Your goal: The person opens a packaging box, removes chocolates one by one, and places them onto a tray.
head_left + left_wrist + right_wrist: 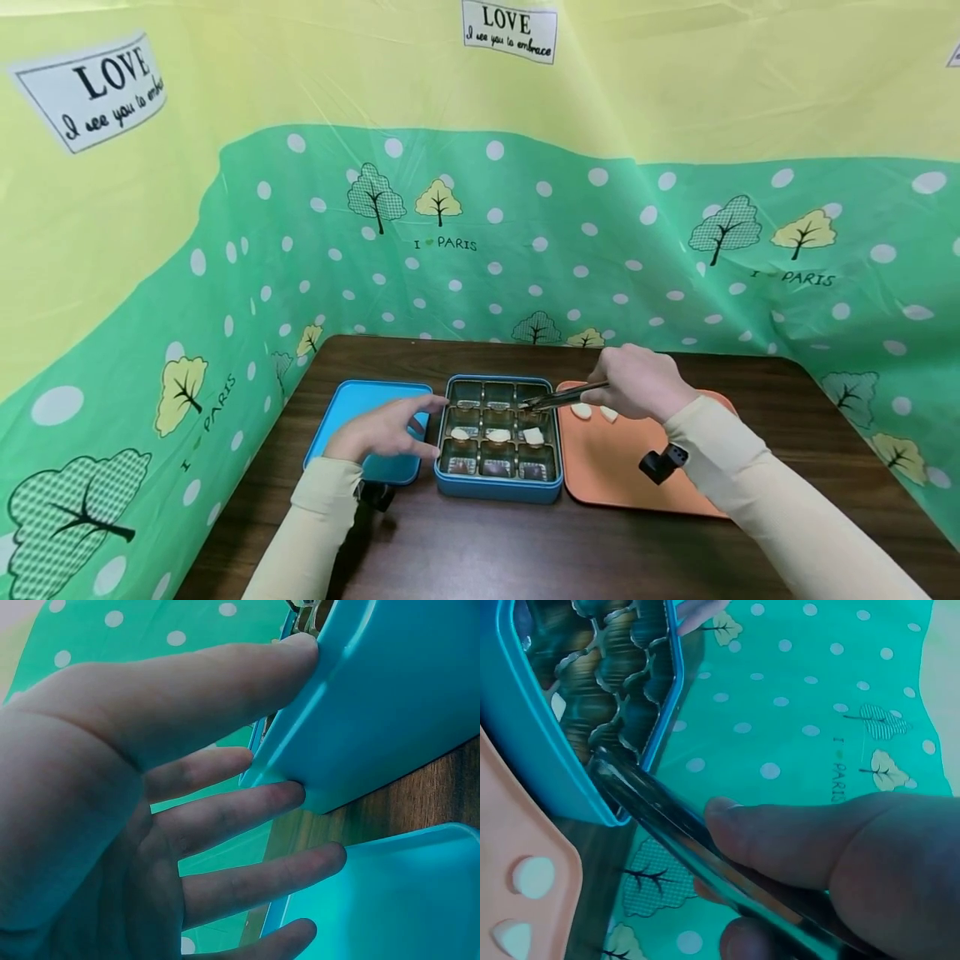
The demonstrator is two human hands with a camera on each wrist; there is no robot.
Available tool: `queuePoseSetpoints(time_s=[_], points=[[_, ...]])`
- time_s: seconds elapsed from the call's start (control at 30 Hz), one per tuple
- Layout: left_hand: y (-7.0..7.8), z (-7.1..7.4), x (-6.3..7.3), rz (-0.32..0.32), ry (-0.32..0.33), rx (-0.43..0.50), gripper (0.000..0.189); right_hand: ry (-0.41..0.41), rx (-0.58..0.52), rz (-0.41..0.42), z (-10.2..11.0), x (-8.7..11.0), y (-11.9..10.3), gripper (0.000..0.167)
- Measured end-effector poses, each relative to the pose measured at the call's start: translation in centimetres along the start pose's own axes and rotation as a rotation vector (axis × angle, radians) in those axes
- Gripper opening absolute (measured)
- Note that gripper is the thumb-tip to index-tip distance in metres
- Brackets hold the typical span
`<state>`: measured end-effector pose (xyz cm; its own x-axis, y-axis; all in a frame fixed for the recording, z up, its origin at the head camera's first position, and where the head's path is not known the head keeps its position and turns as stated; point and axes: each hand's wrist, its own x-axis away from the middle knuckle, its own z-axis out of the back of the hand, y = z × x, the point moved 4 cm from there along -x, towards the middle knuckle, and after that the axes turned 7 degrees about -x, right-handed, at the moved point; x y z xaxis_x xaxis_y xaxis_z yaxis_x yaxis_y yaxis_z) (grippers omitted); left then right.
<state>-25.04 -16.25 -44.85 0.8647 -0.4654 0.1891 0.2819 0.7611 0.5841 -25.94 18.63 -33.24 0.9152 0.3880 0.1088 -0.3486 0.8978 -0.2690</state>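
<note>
A blue box [498,490] with a shiny insert of several compartments stands mid-table. Three white pieces, one of them a squarish piece [533,436], lie across its middle row; dark reddish and purple shapes show in the near row. My right hand [637,382] grips metal tongs [558,398], their tips over the box's right column near the back; nothing shows clearly between the tips. At the box's left side is my left hand [384,430], fingers spread and fairly straight. Its thumb touches the rim in the left wrist view, with the other fingertips along the side wall.
An orange tray [611,475] lies right of the box, bearing two white pieces, one a rounded piece [581,411]. To the left is a blue lid [367,395], partly under my left hand. A printed green and yellow cloth [465,292] hangs behind the brown table [480,542].
</note>
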Motion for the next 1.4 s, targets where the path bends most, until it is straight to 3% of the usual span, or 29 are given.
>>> queuePoseSetpoints(time_s=[0.27, 0.6, 0.83, 1.0, 1.17, 1.4], points=[[0.0, 0.0, 0.1, 0.019, 0.001, 0.027, 0.079, 0.02, -0.045, 0.016, -0.4, 0.3, 1.0, 0.015], [0.1, 0.1, 0.0, 0.002, -0.005, 0.034, 0.078, -0.017, 0.036, 0.005, 1.0, -0.5, -0.7, 0.013], [0.0, 0.1, 0.0, -0.01, -0.01, 0.017, 0.08, -0.028, 0.101, 0.007, 1.2, -0.9, -1.8, 0.038], [0.0, 0.0, 0.0, -0.009, -0.011, 0.007, 0.08, -0.021, 0.146, 0.039, 1.4, -1.0, -2.5, 0.031], [-0.1, 0.0, 0.0, -0.006, -0.009, 0.006, 0.081, 0.007, 0.193, 0.059, 1.7, -1.2, -3.1, 0.035], [-0.2, 0.1, -0.1, -0.009, -0.006, 0.017, 0.08, -0.016, 0.152, 0.021, 1.0, -1.4, -2.8, 0.029]])
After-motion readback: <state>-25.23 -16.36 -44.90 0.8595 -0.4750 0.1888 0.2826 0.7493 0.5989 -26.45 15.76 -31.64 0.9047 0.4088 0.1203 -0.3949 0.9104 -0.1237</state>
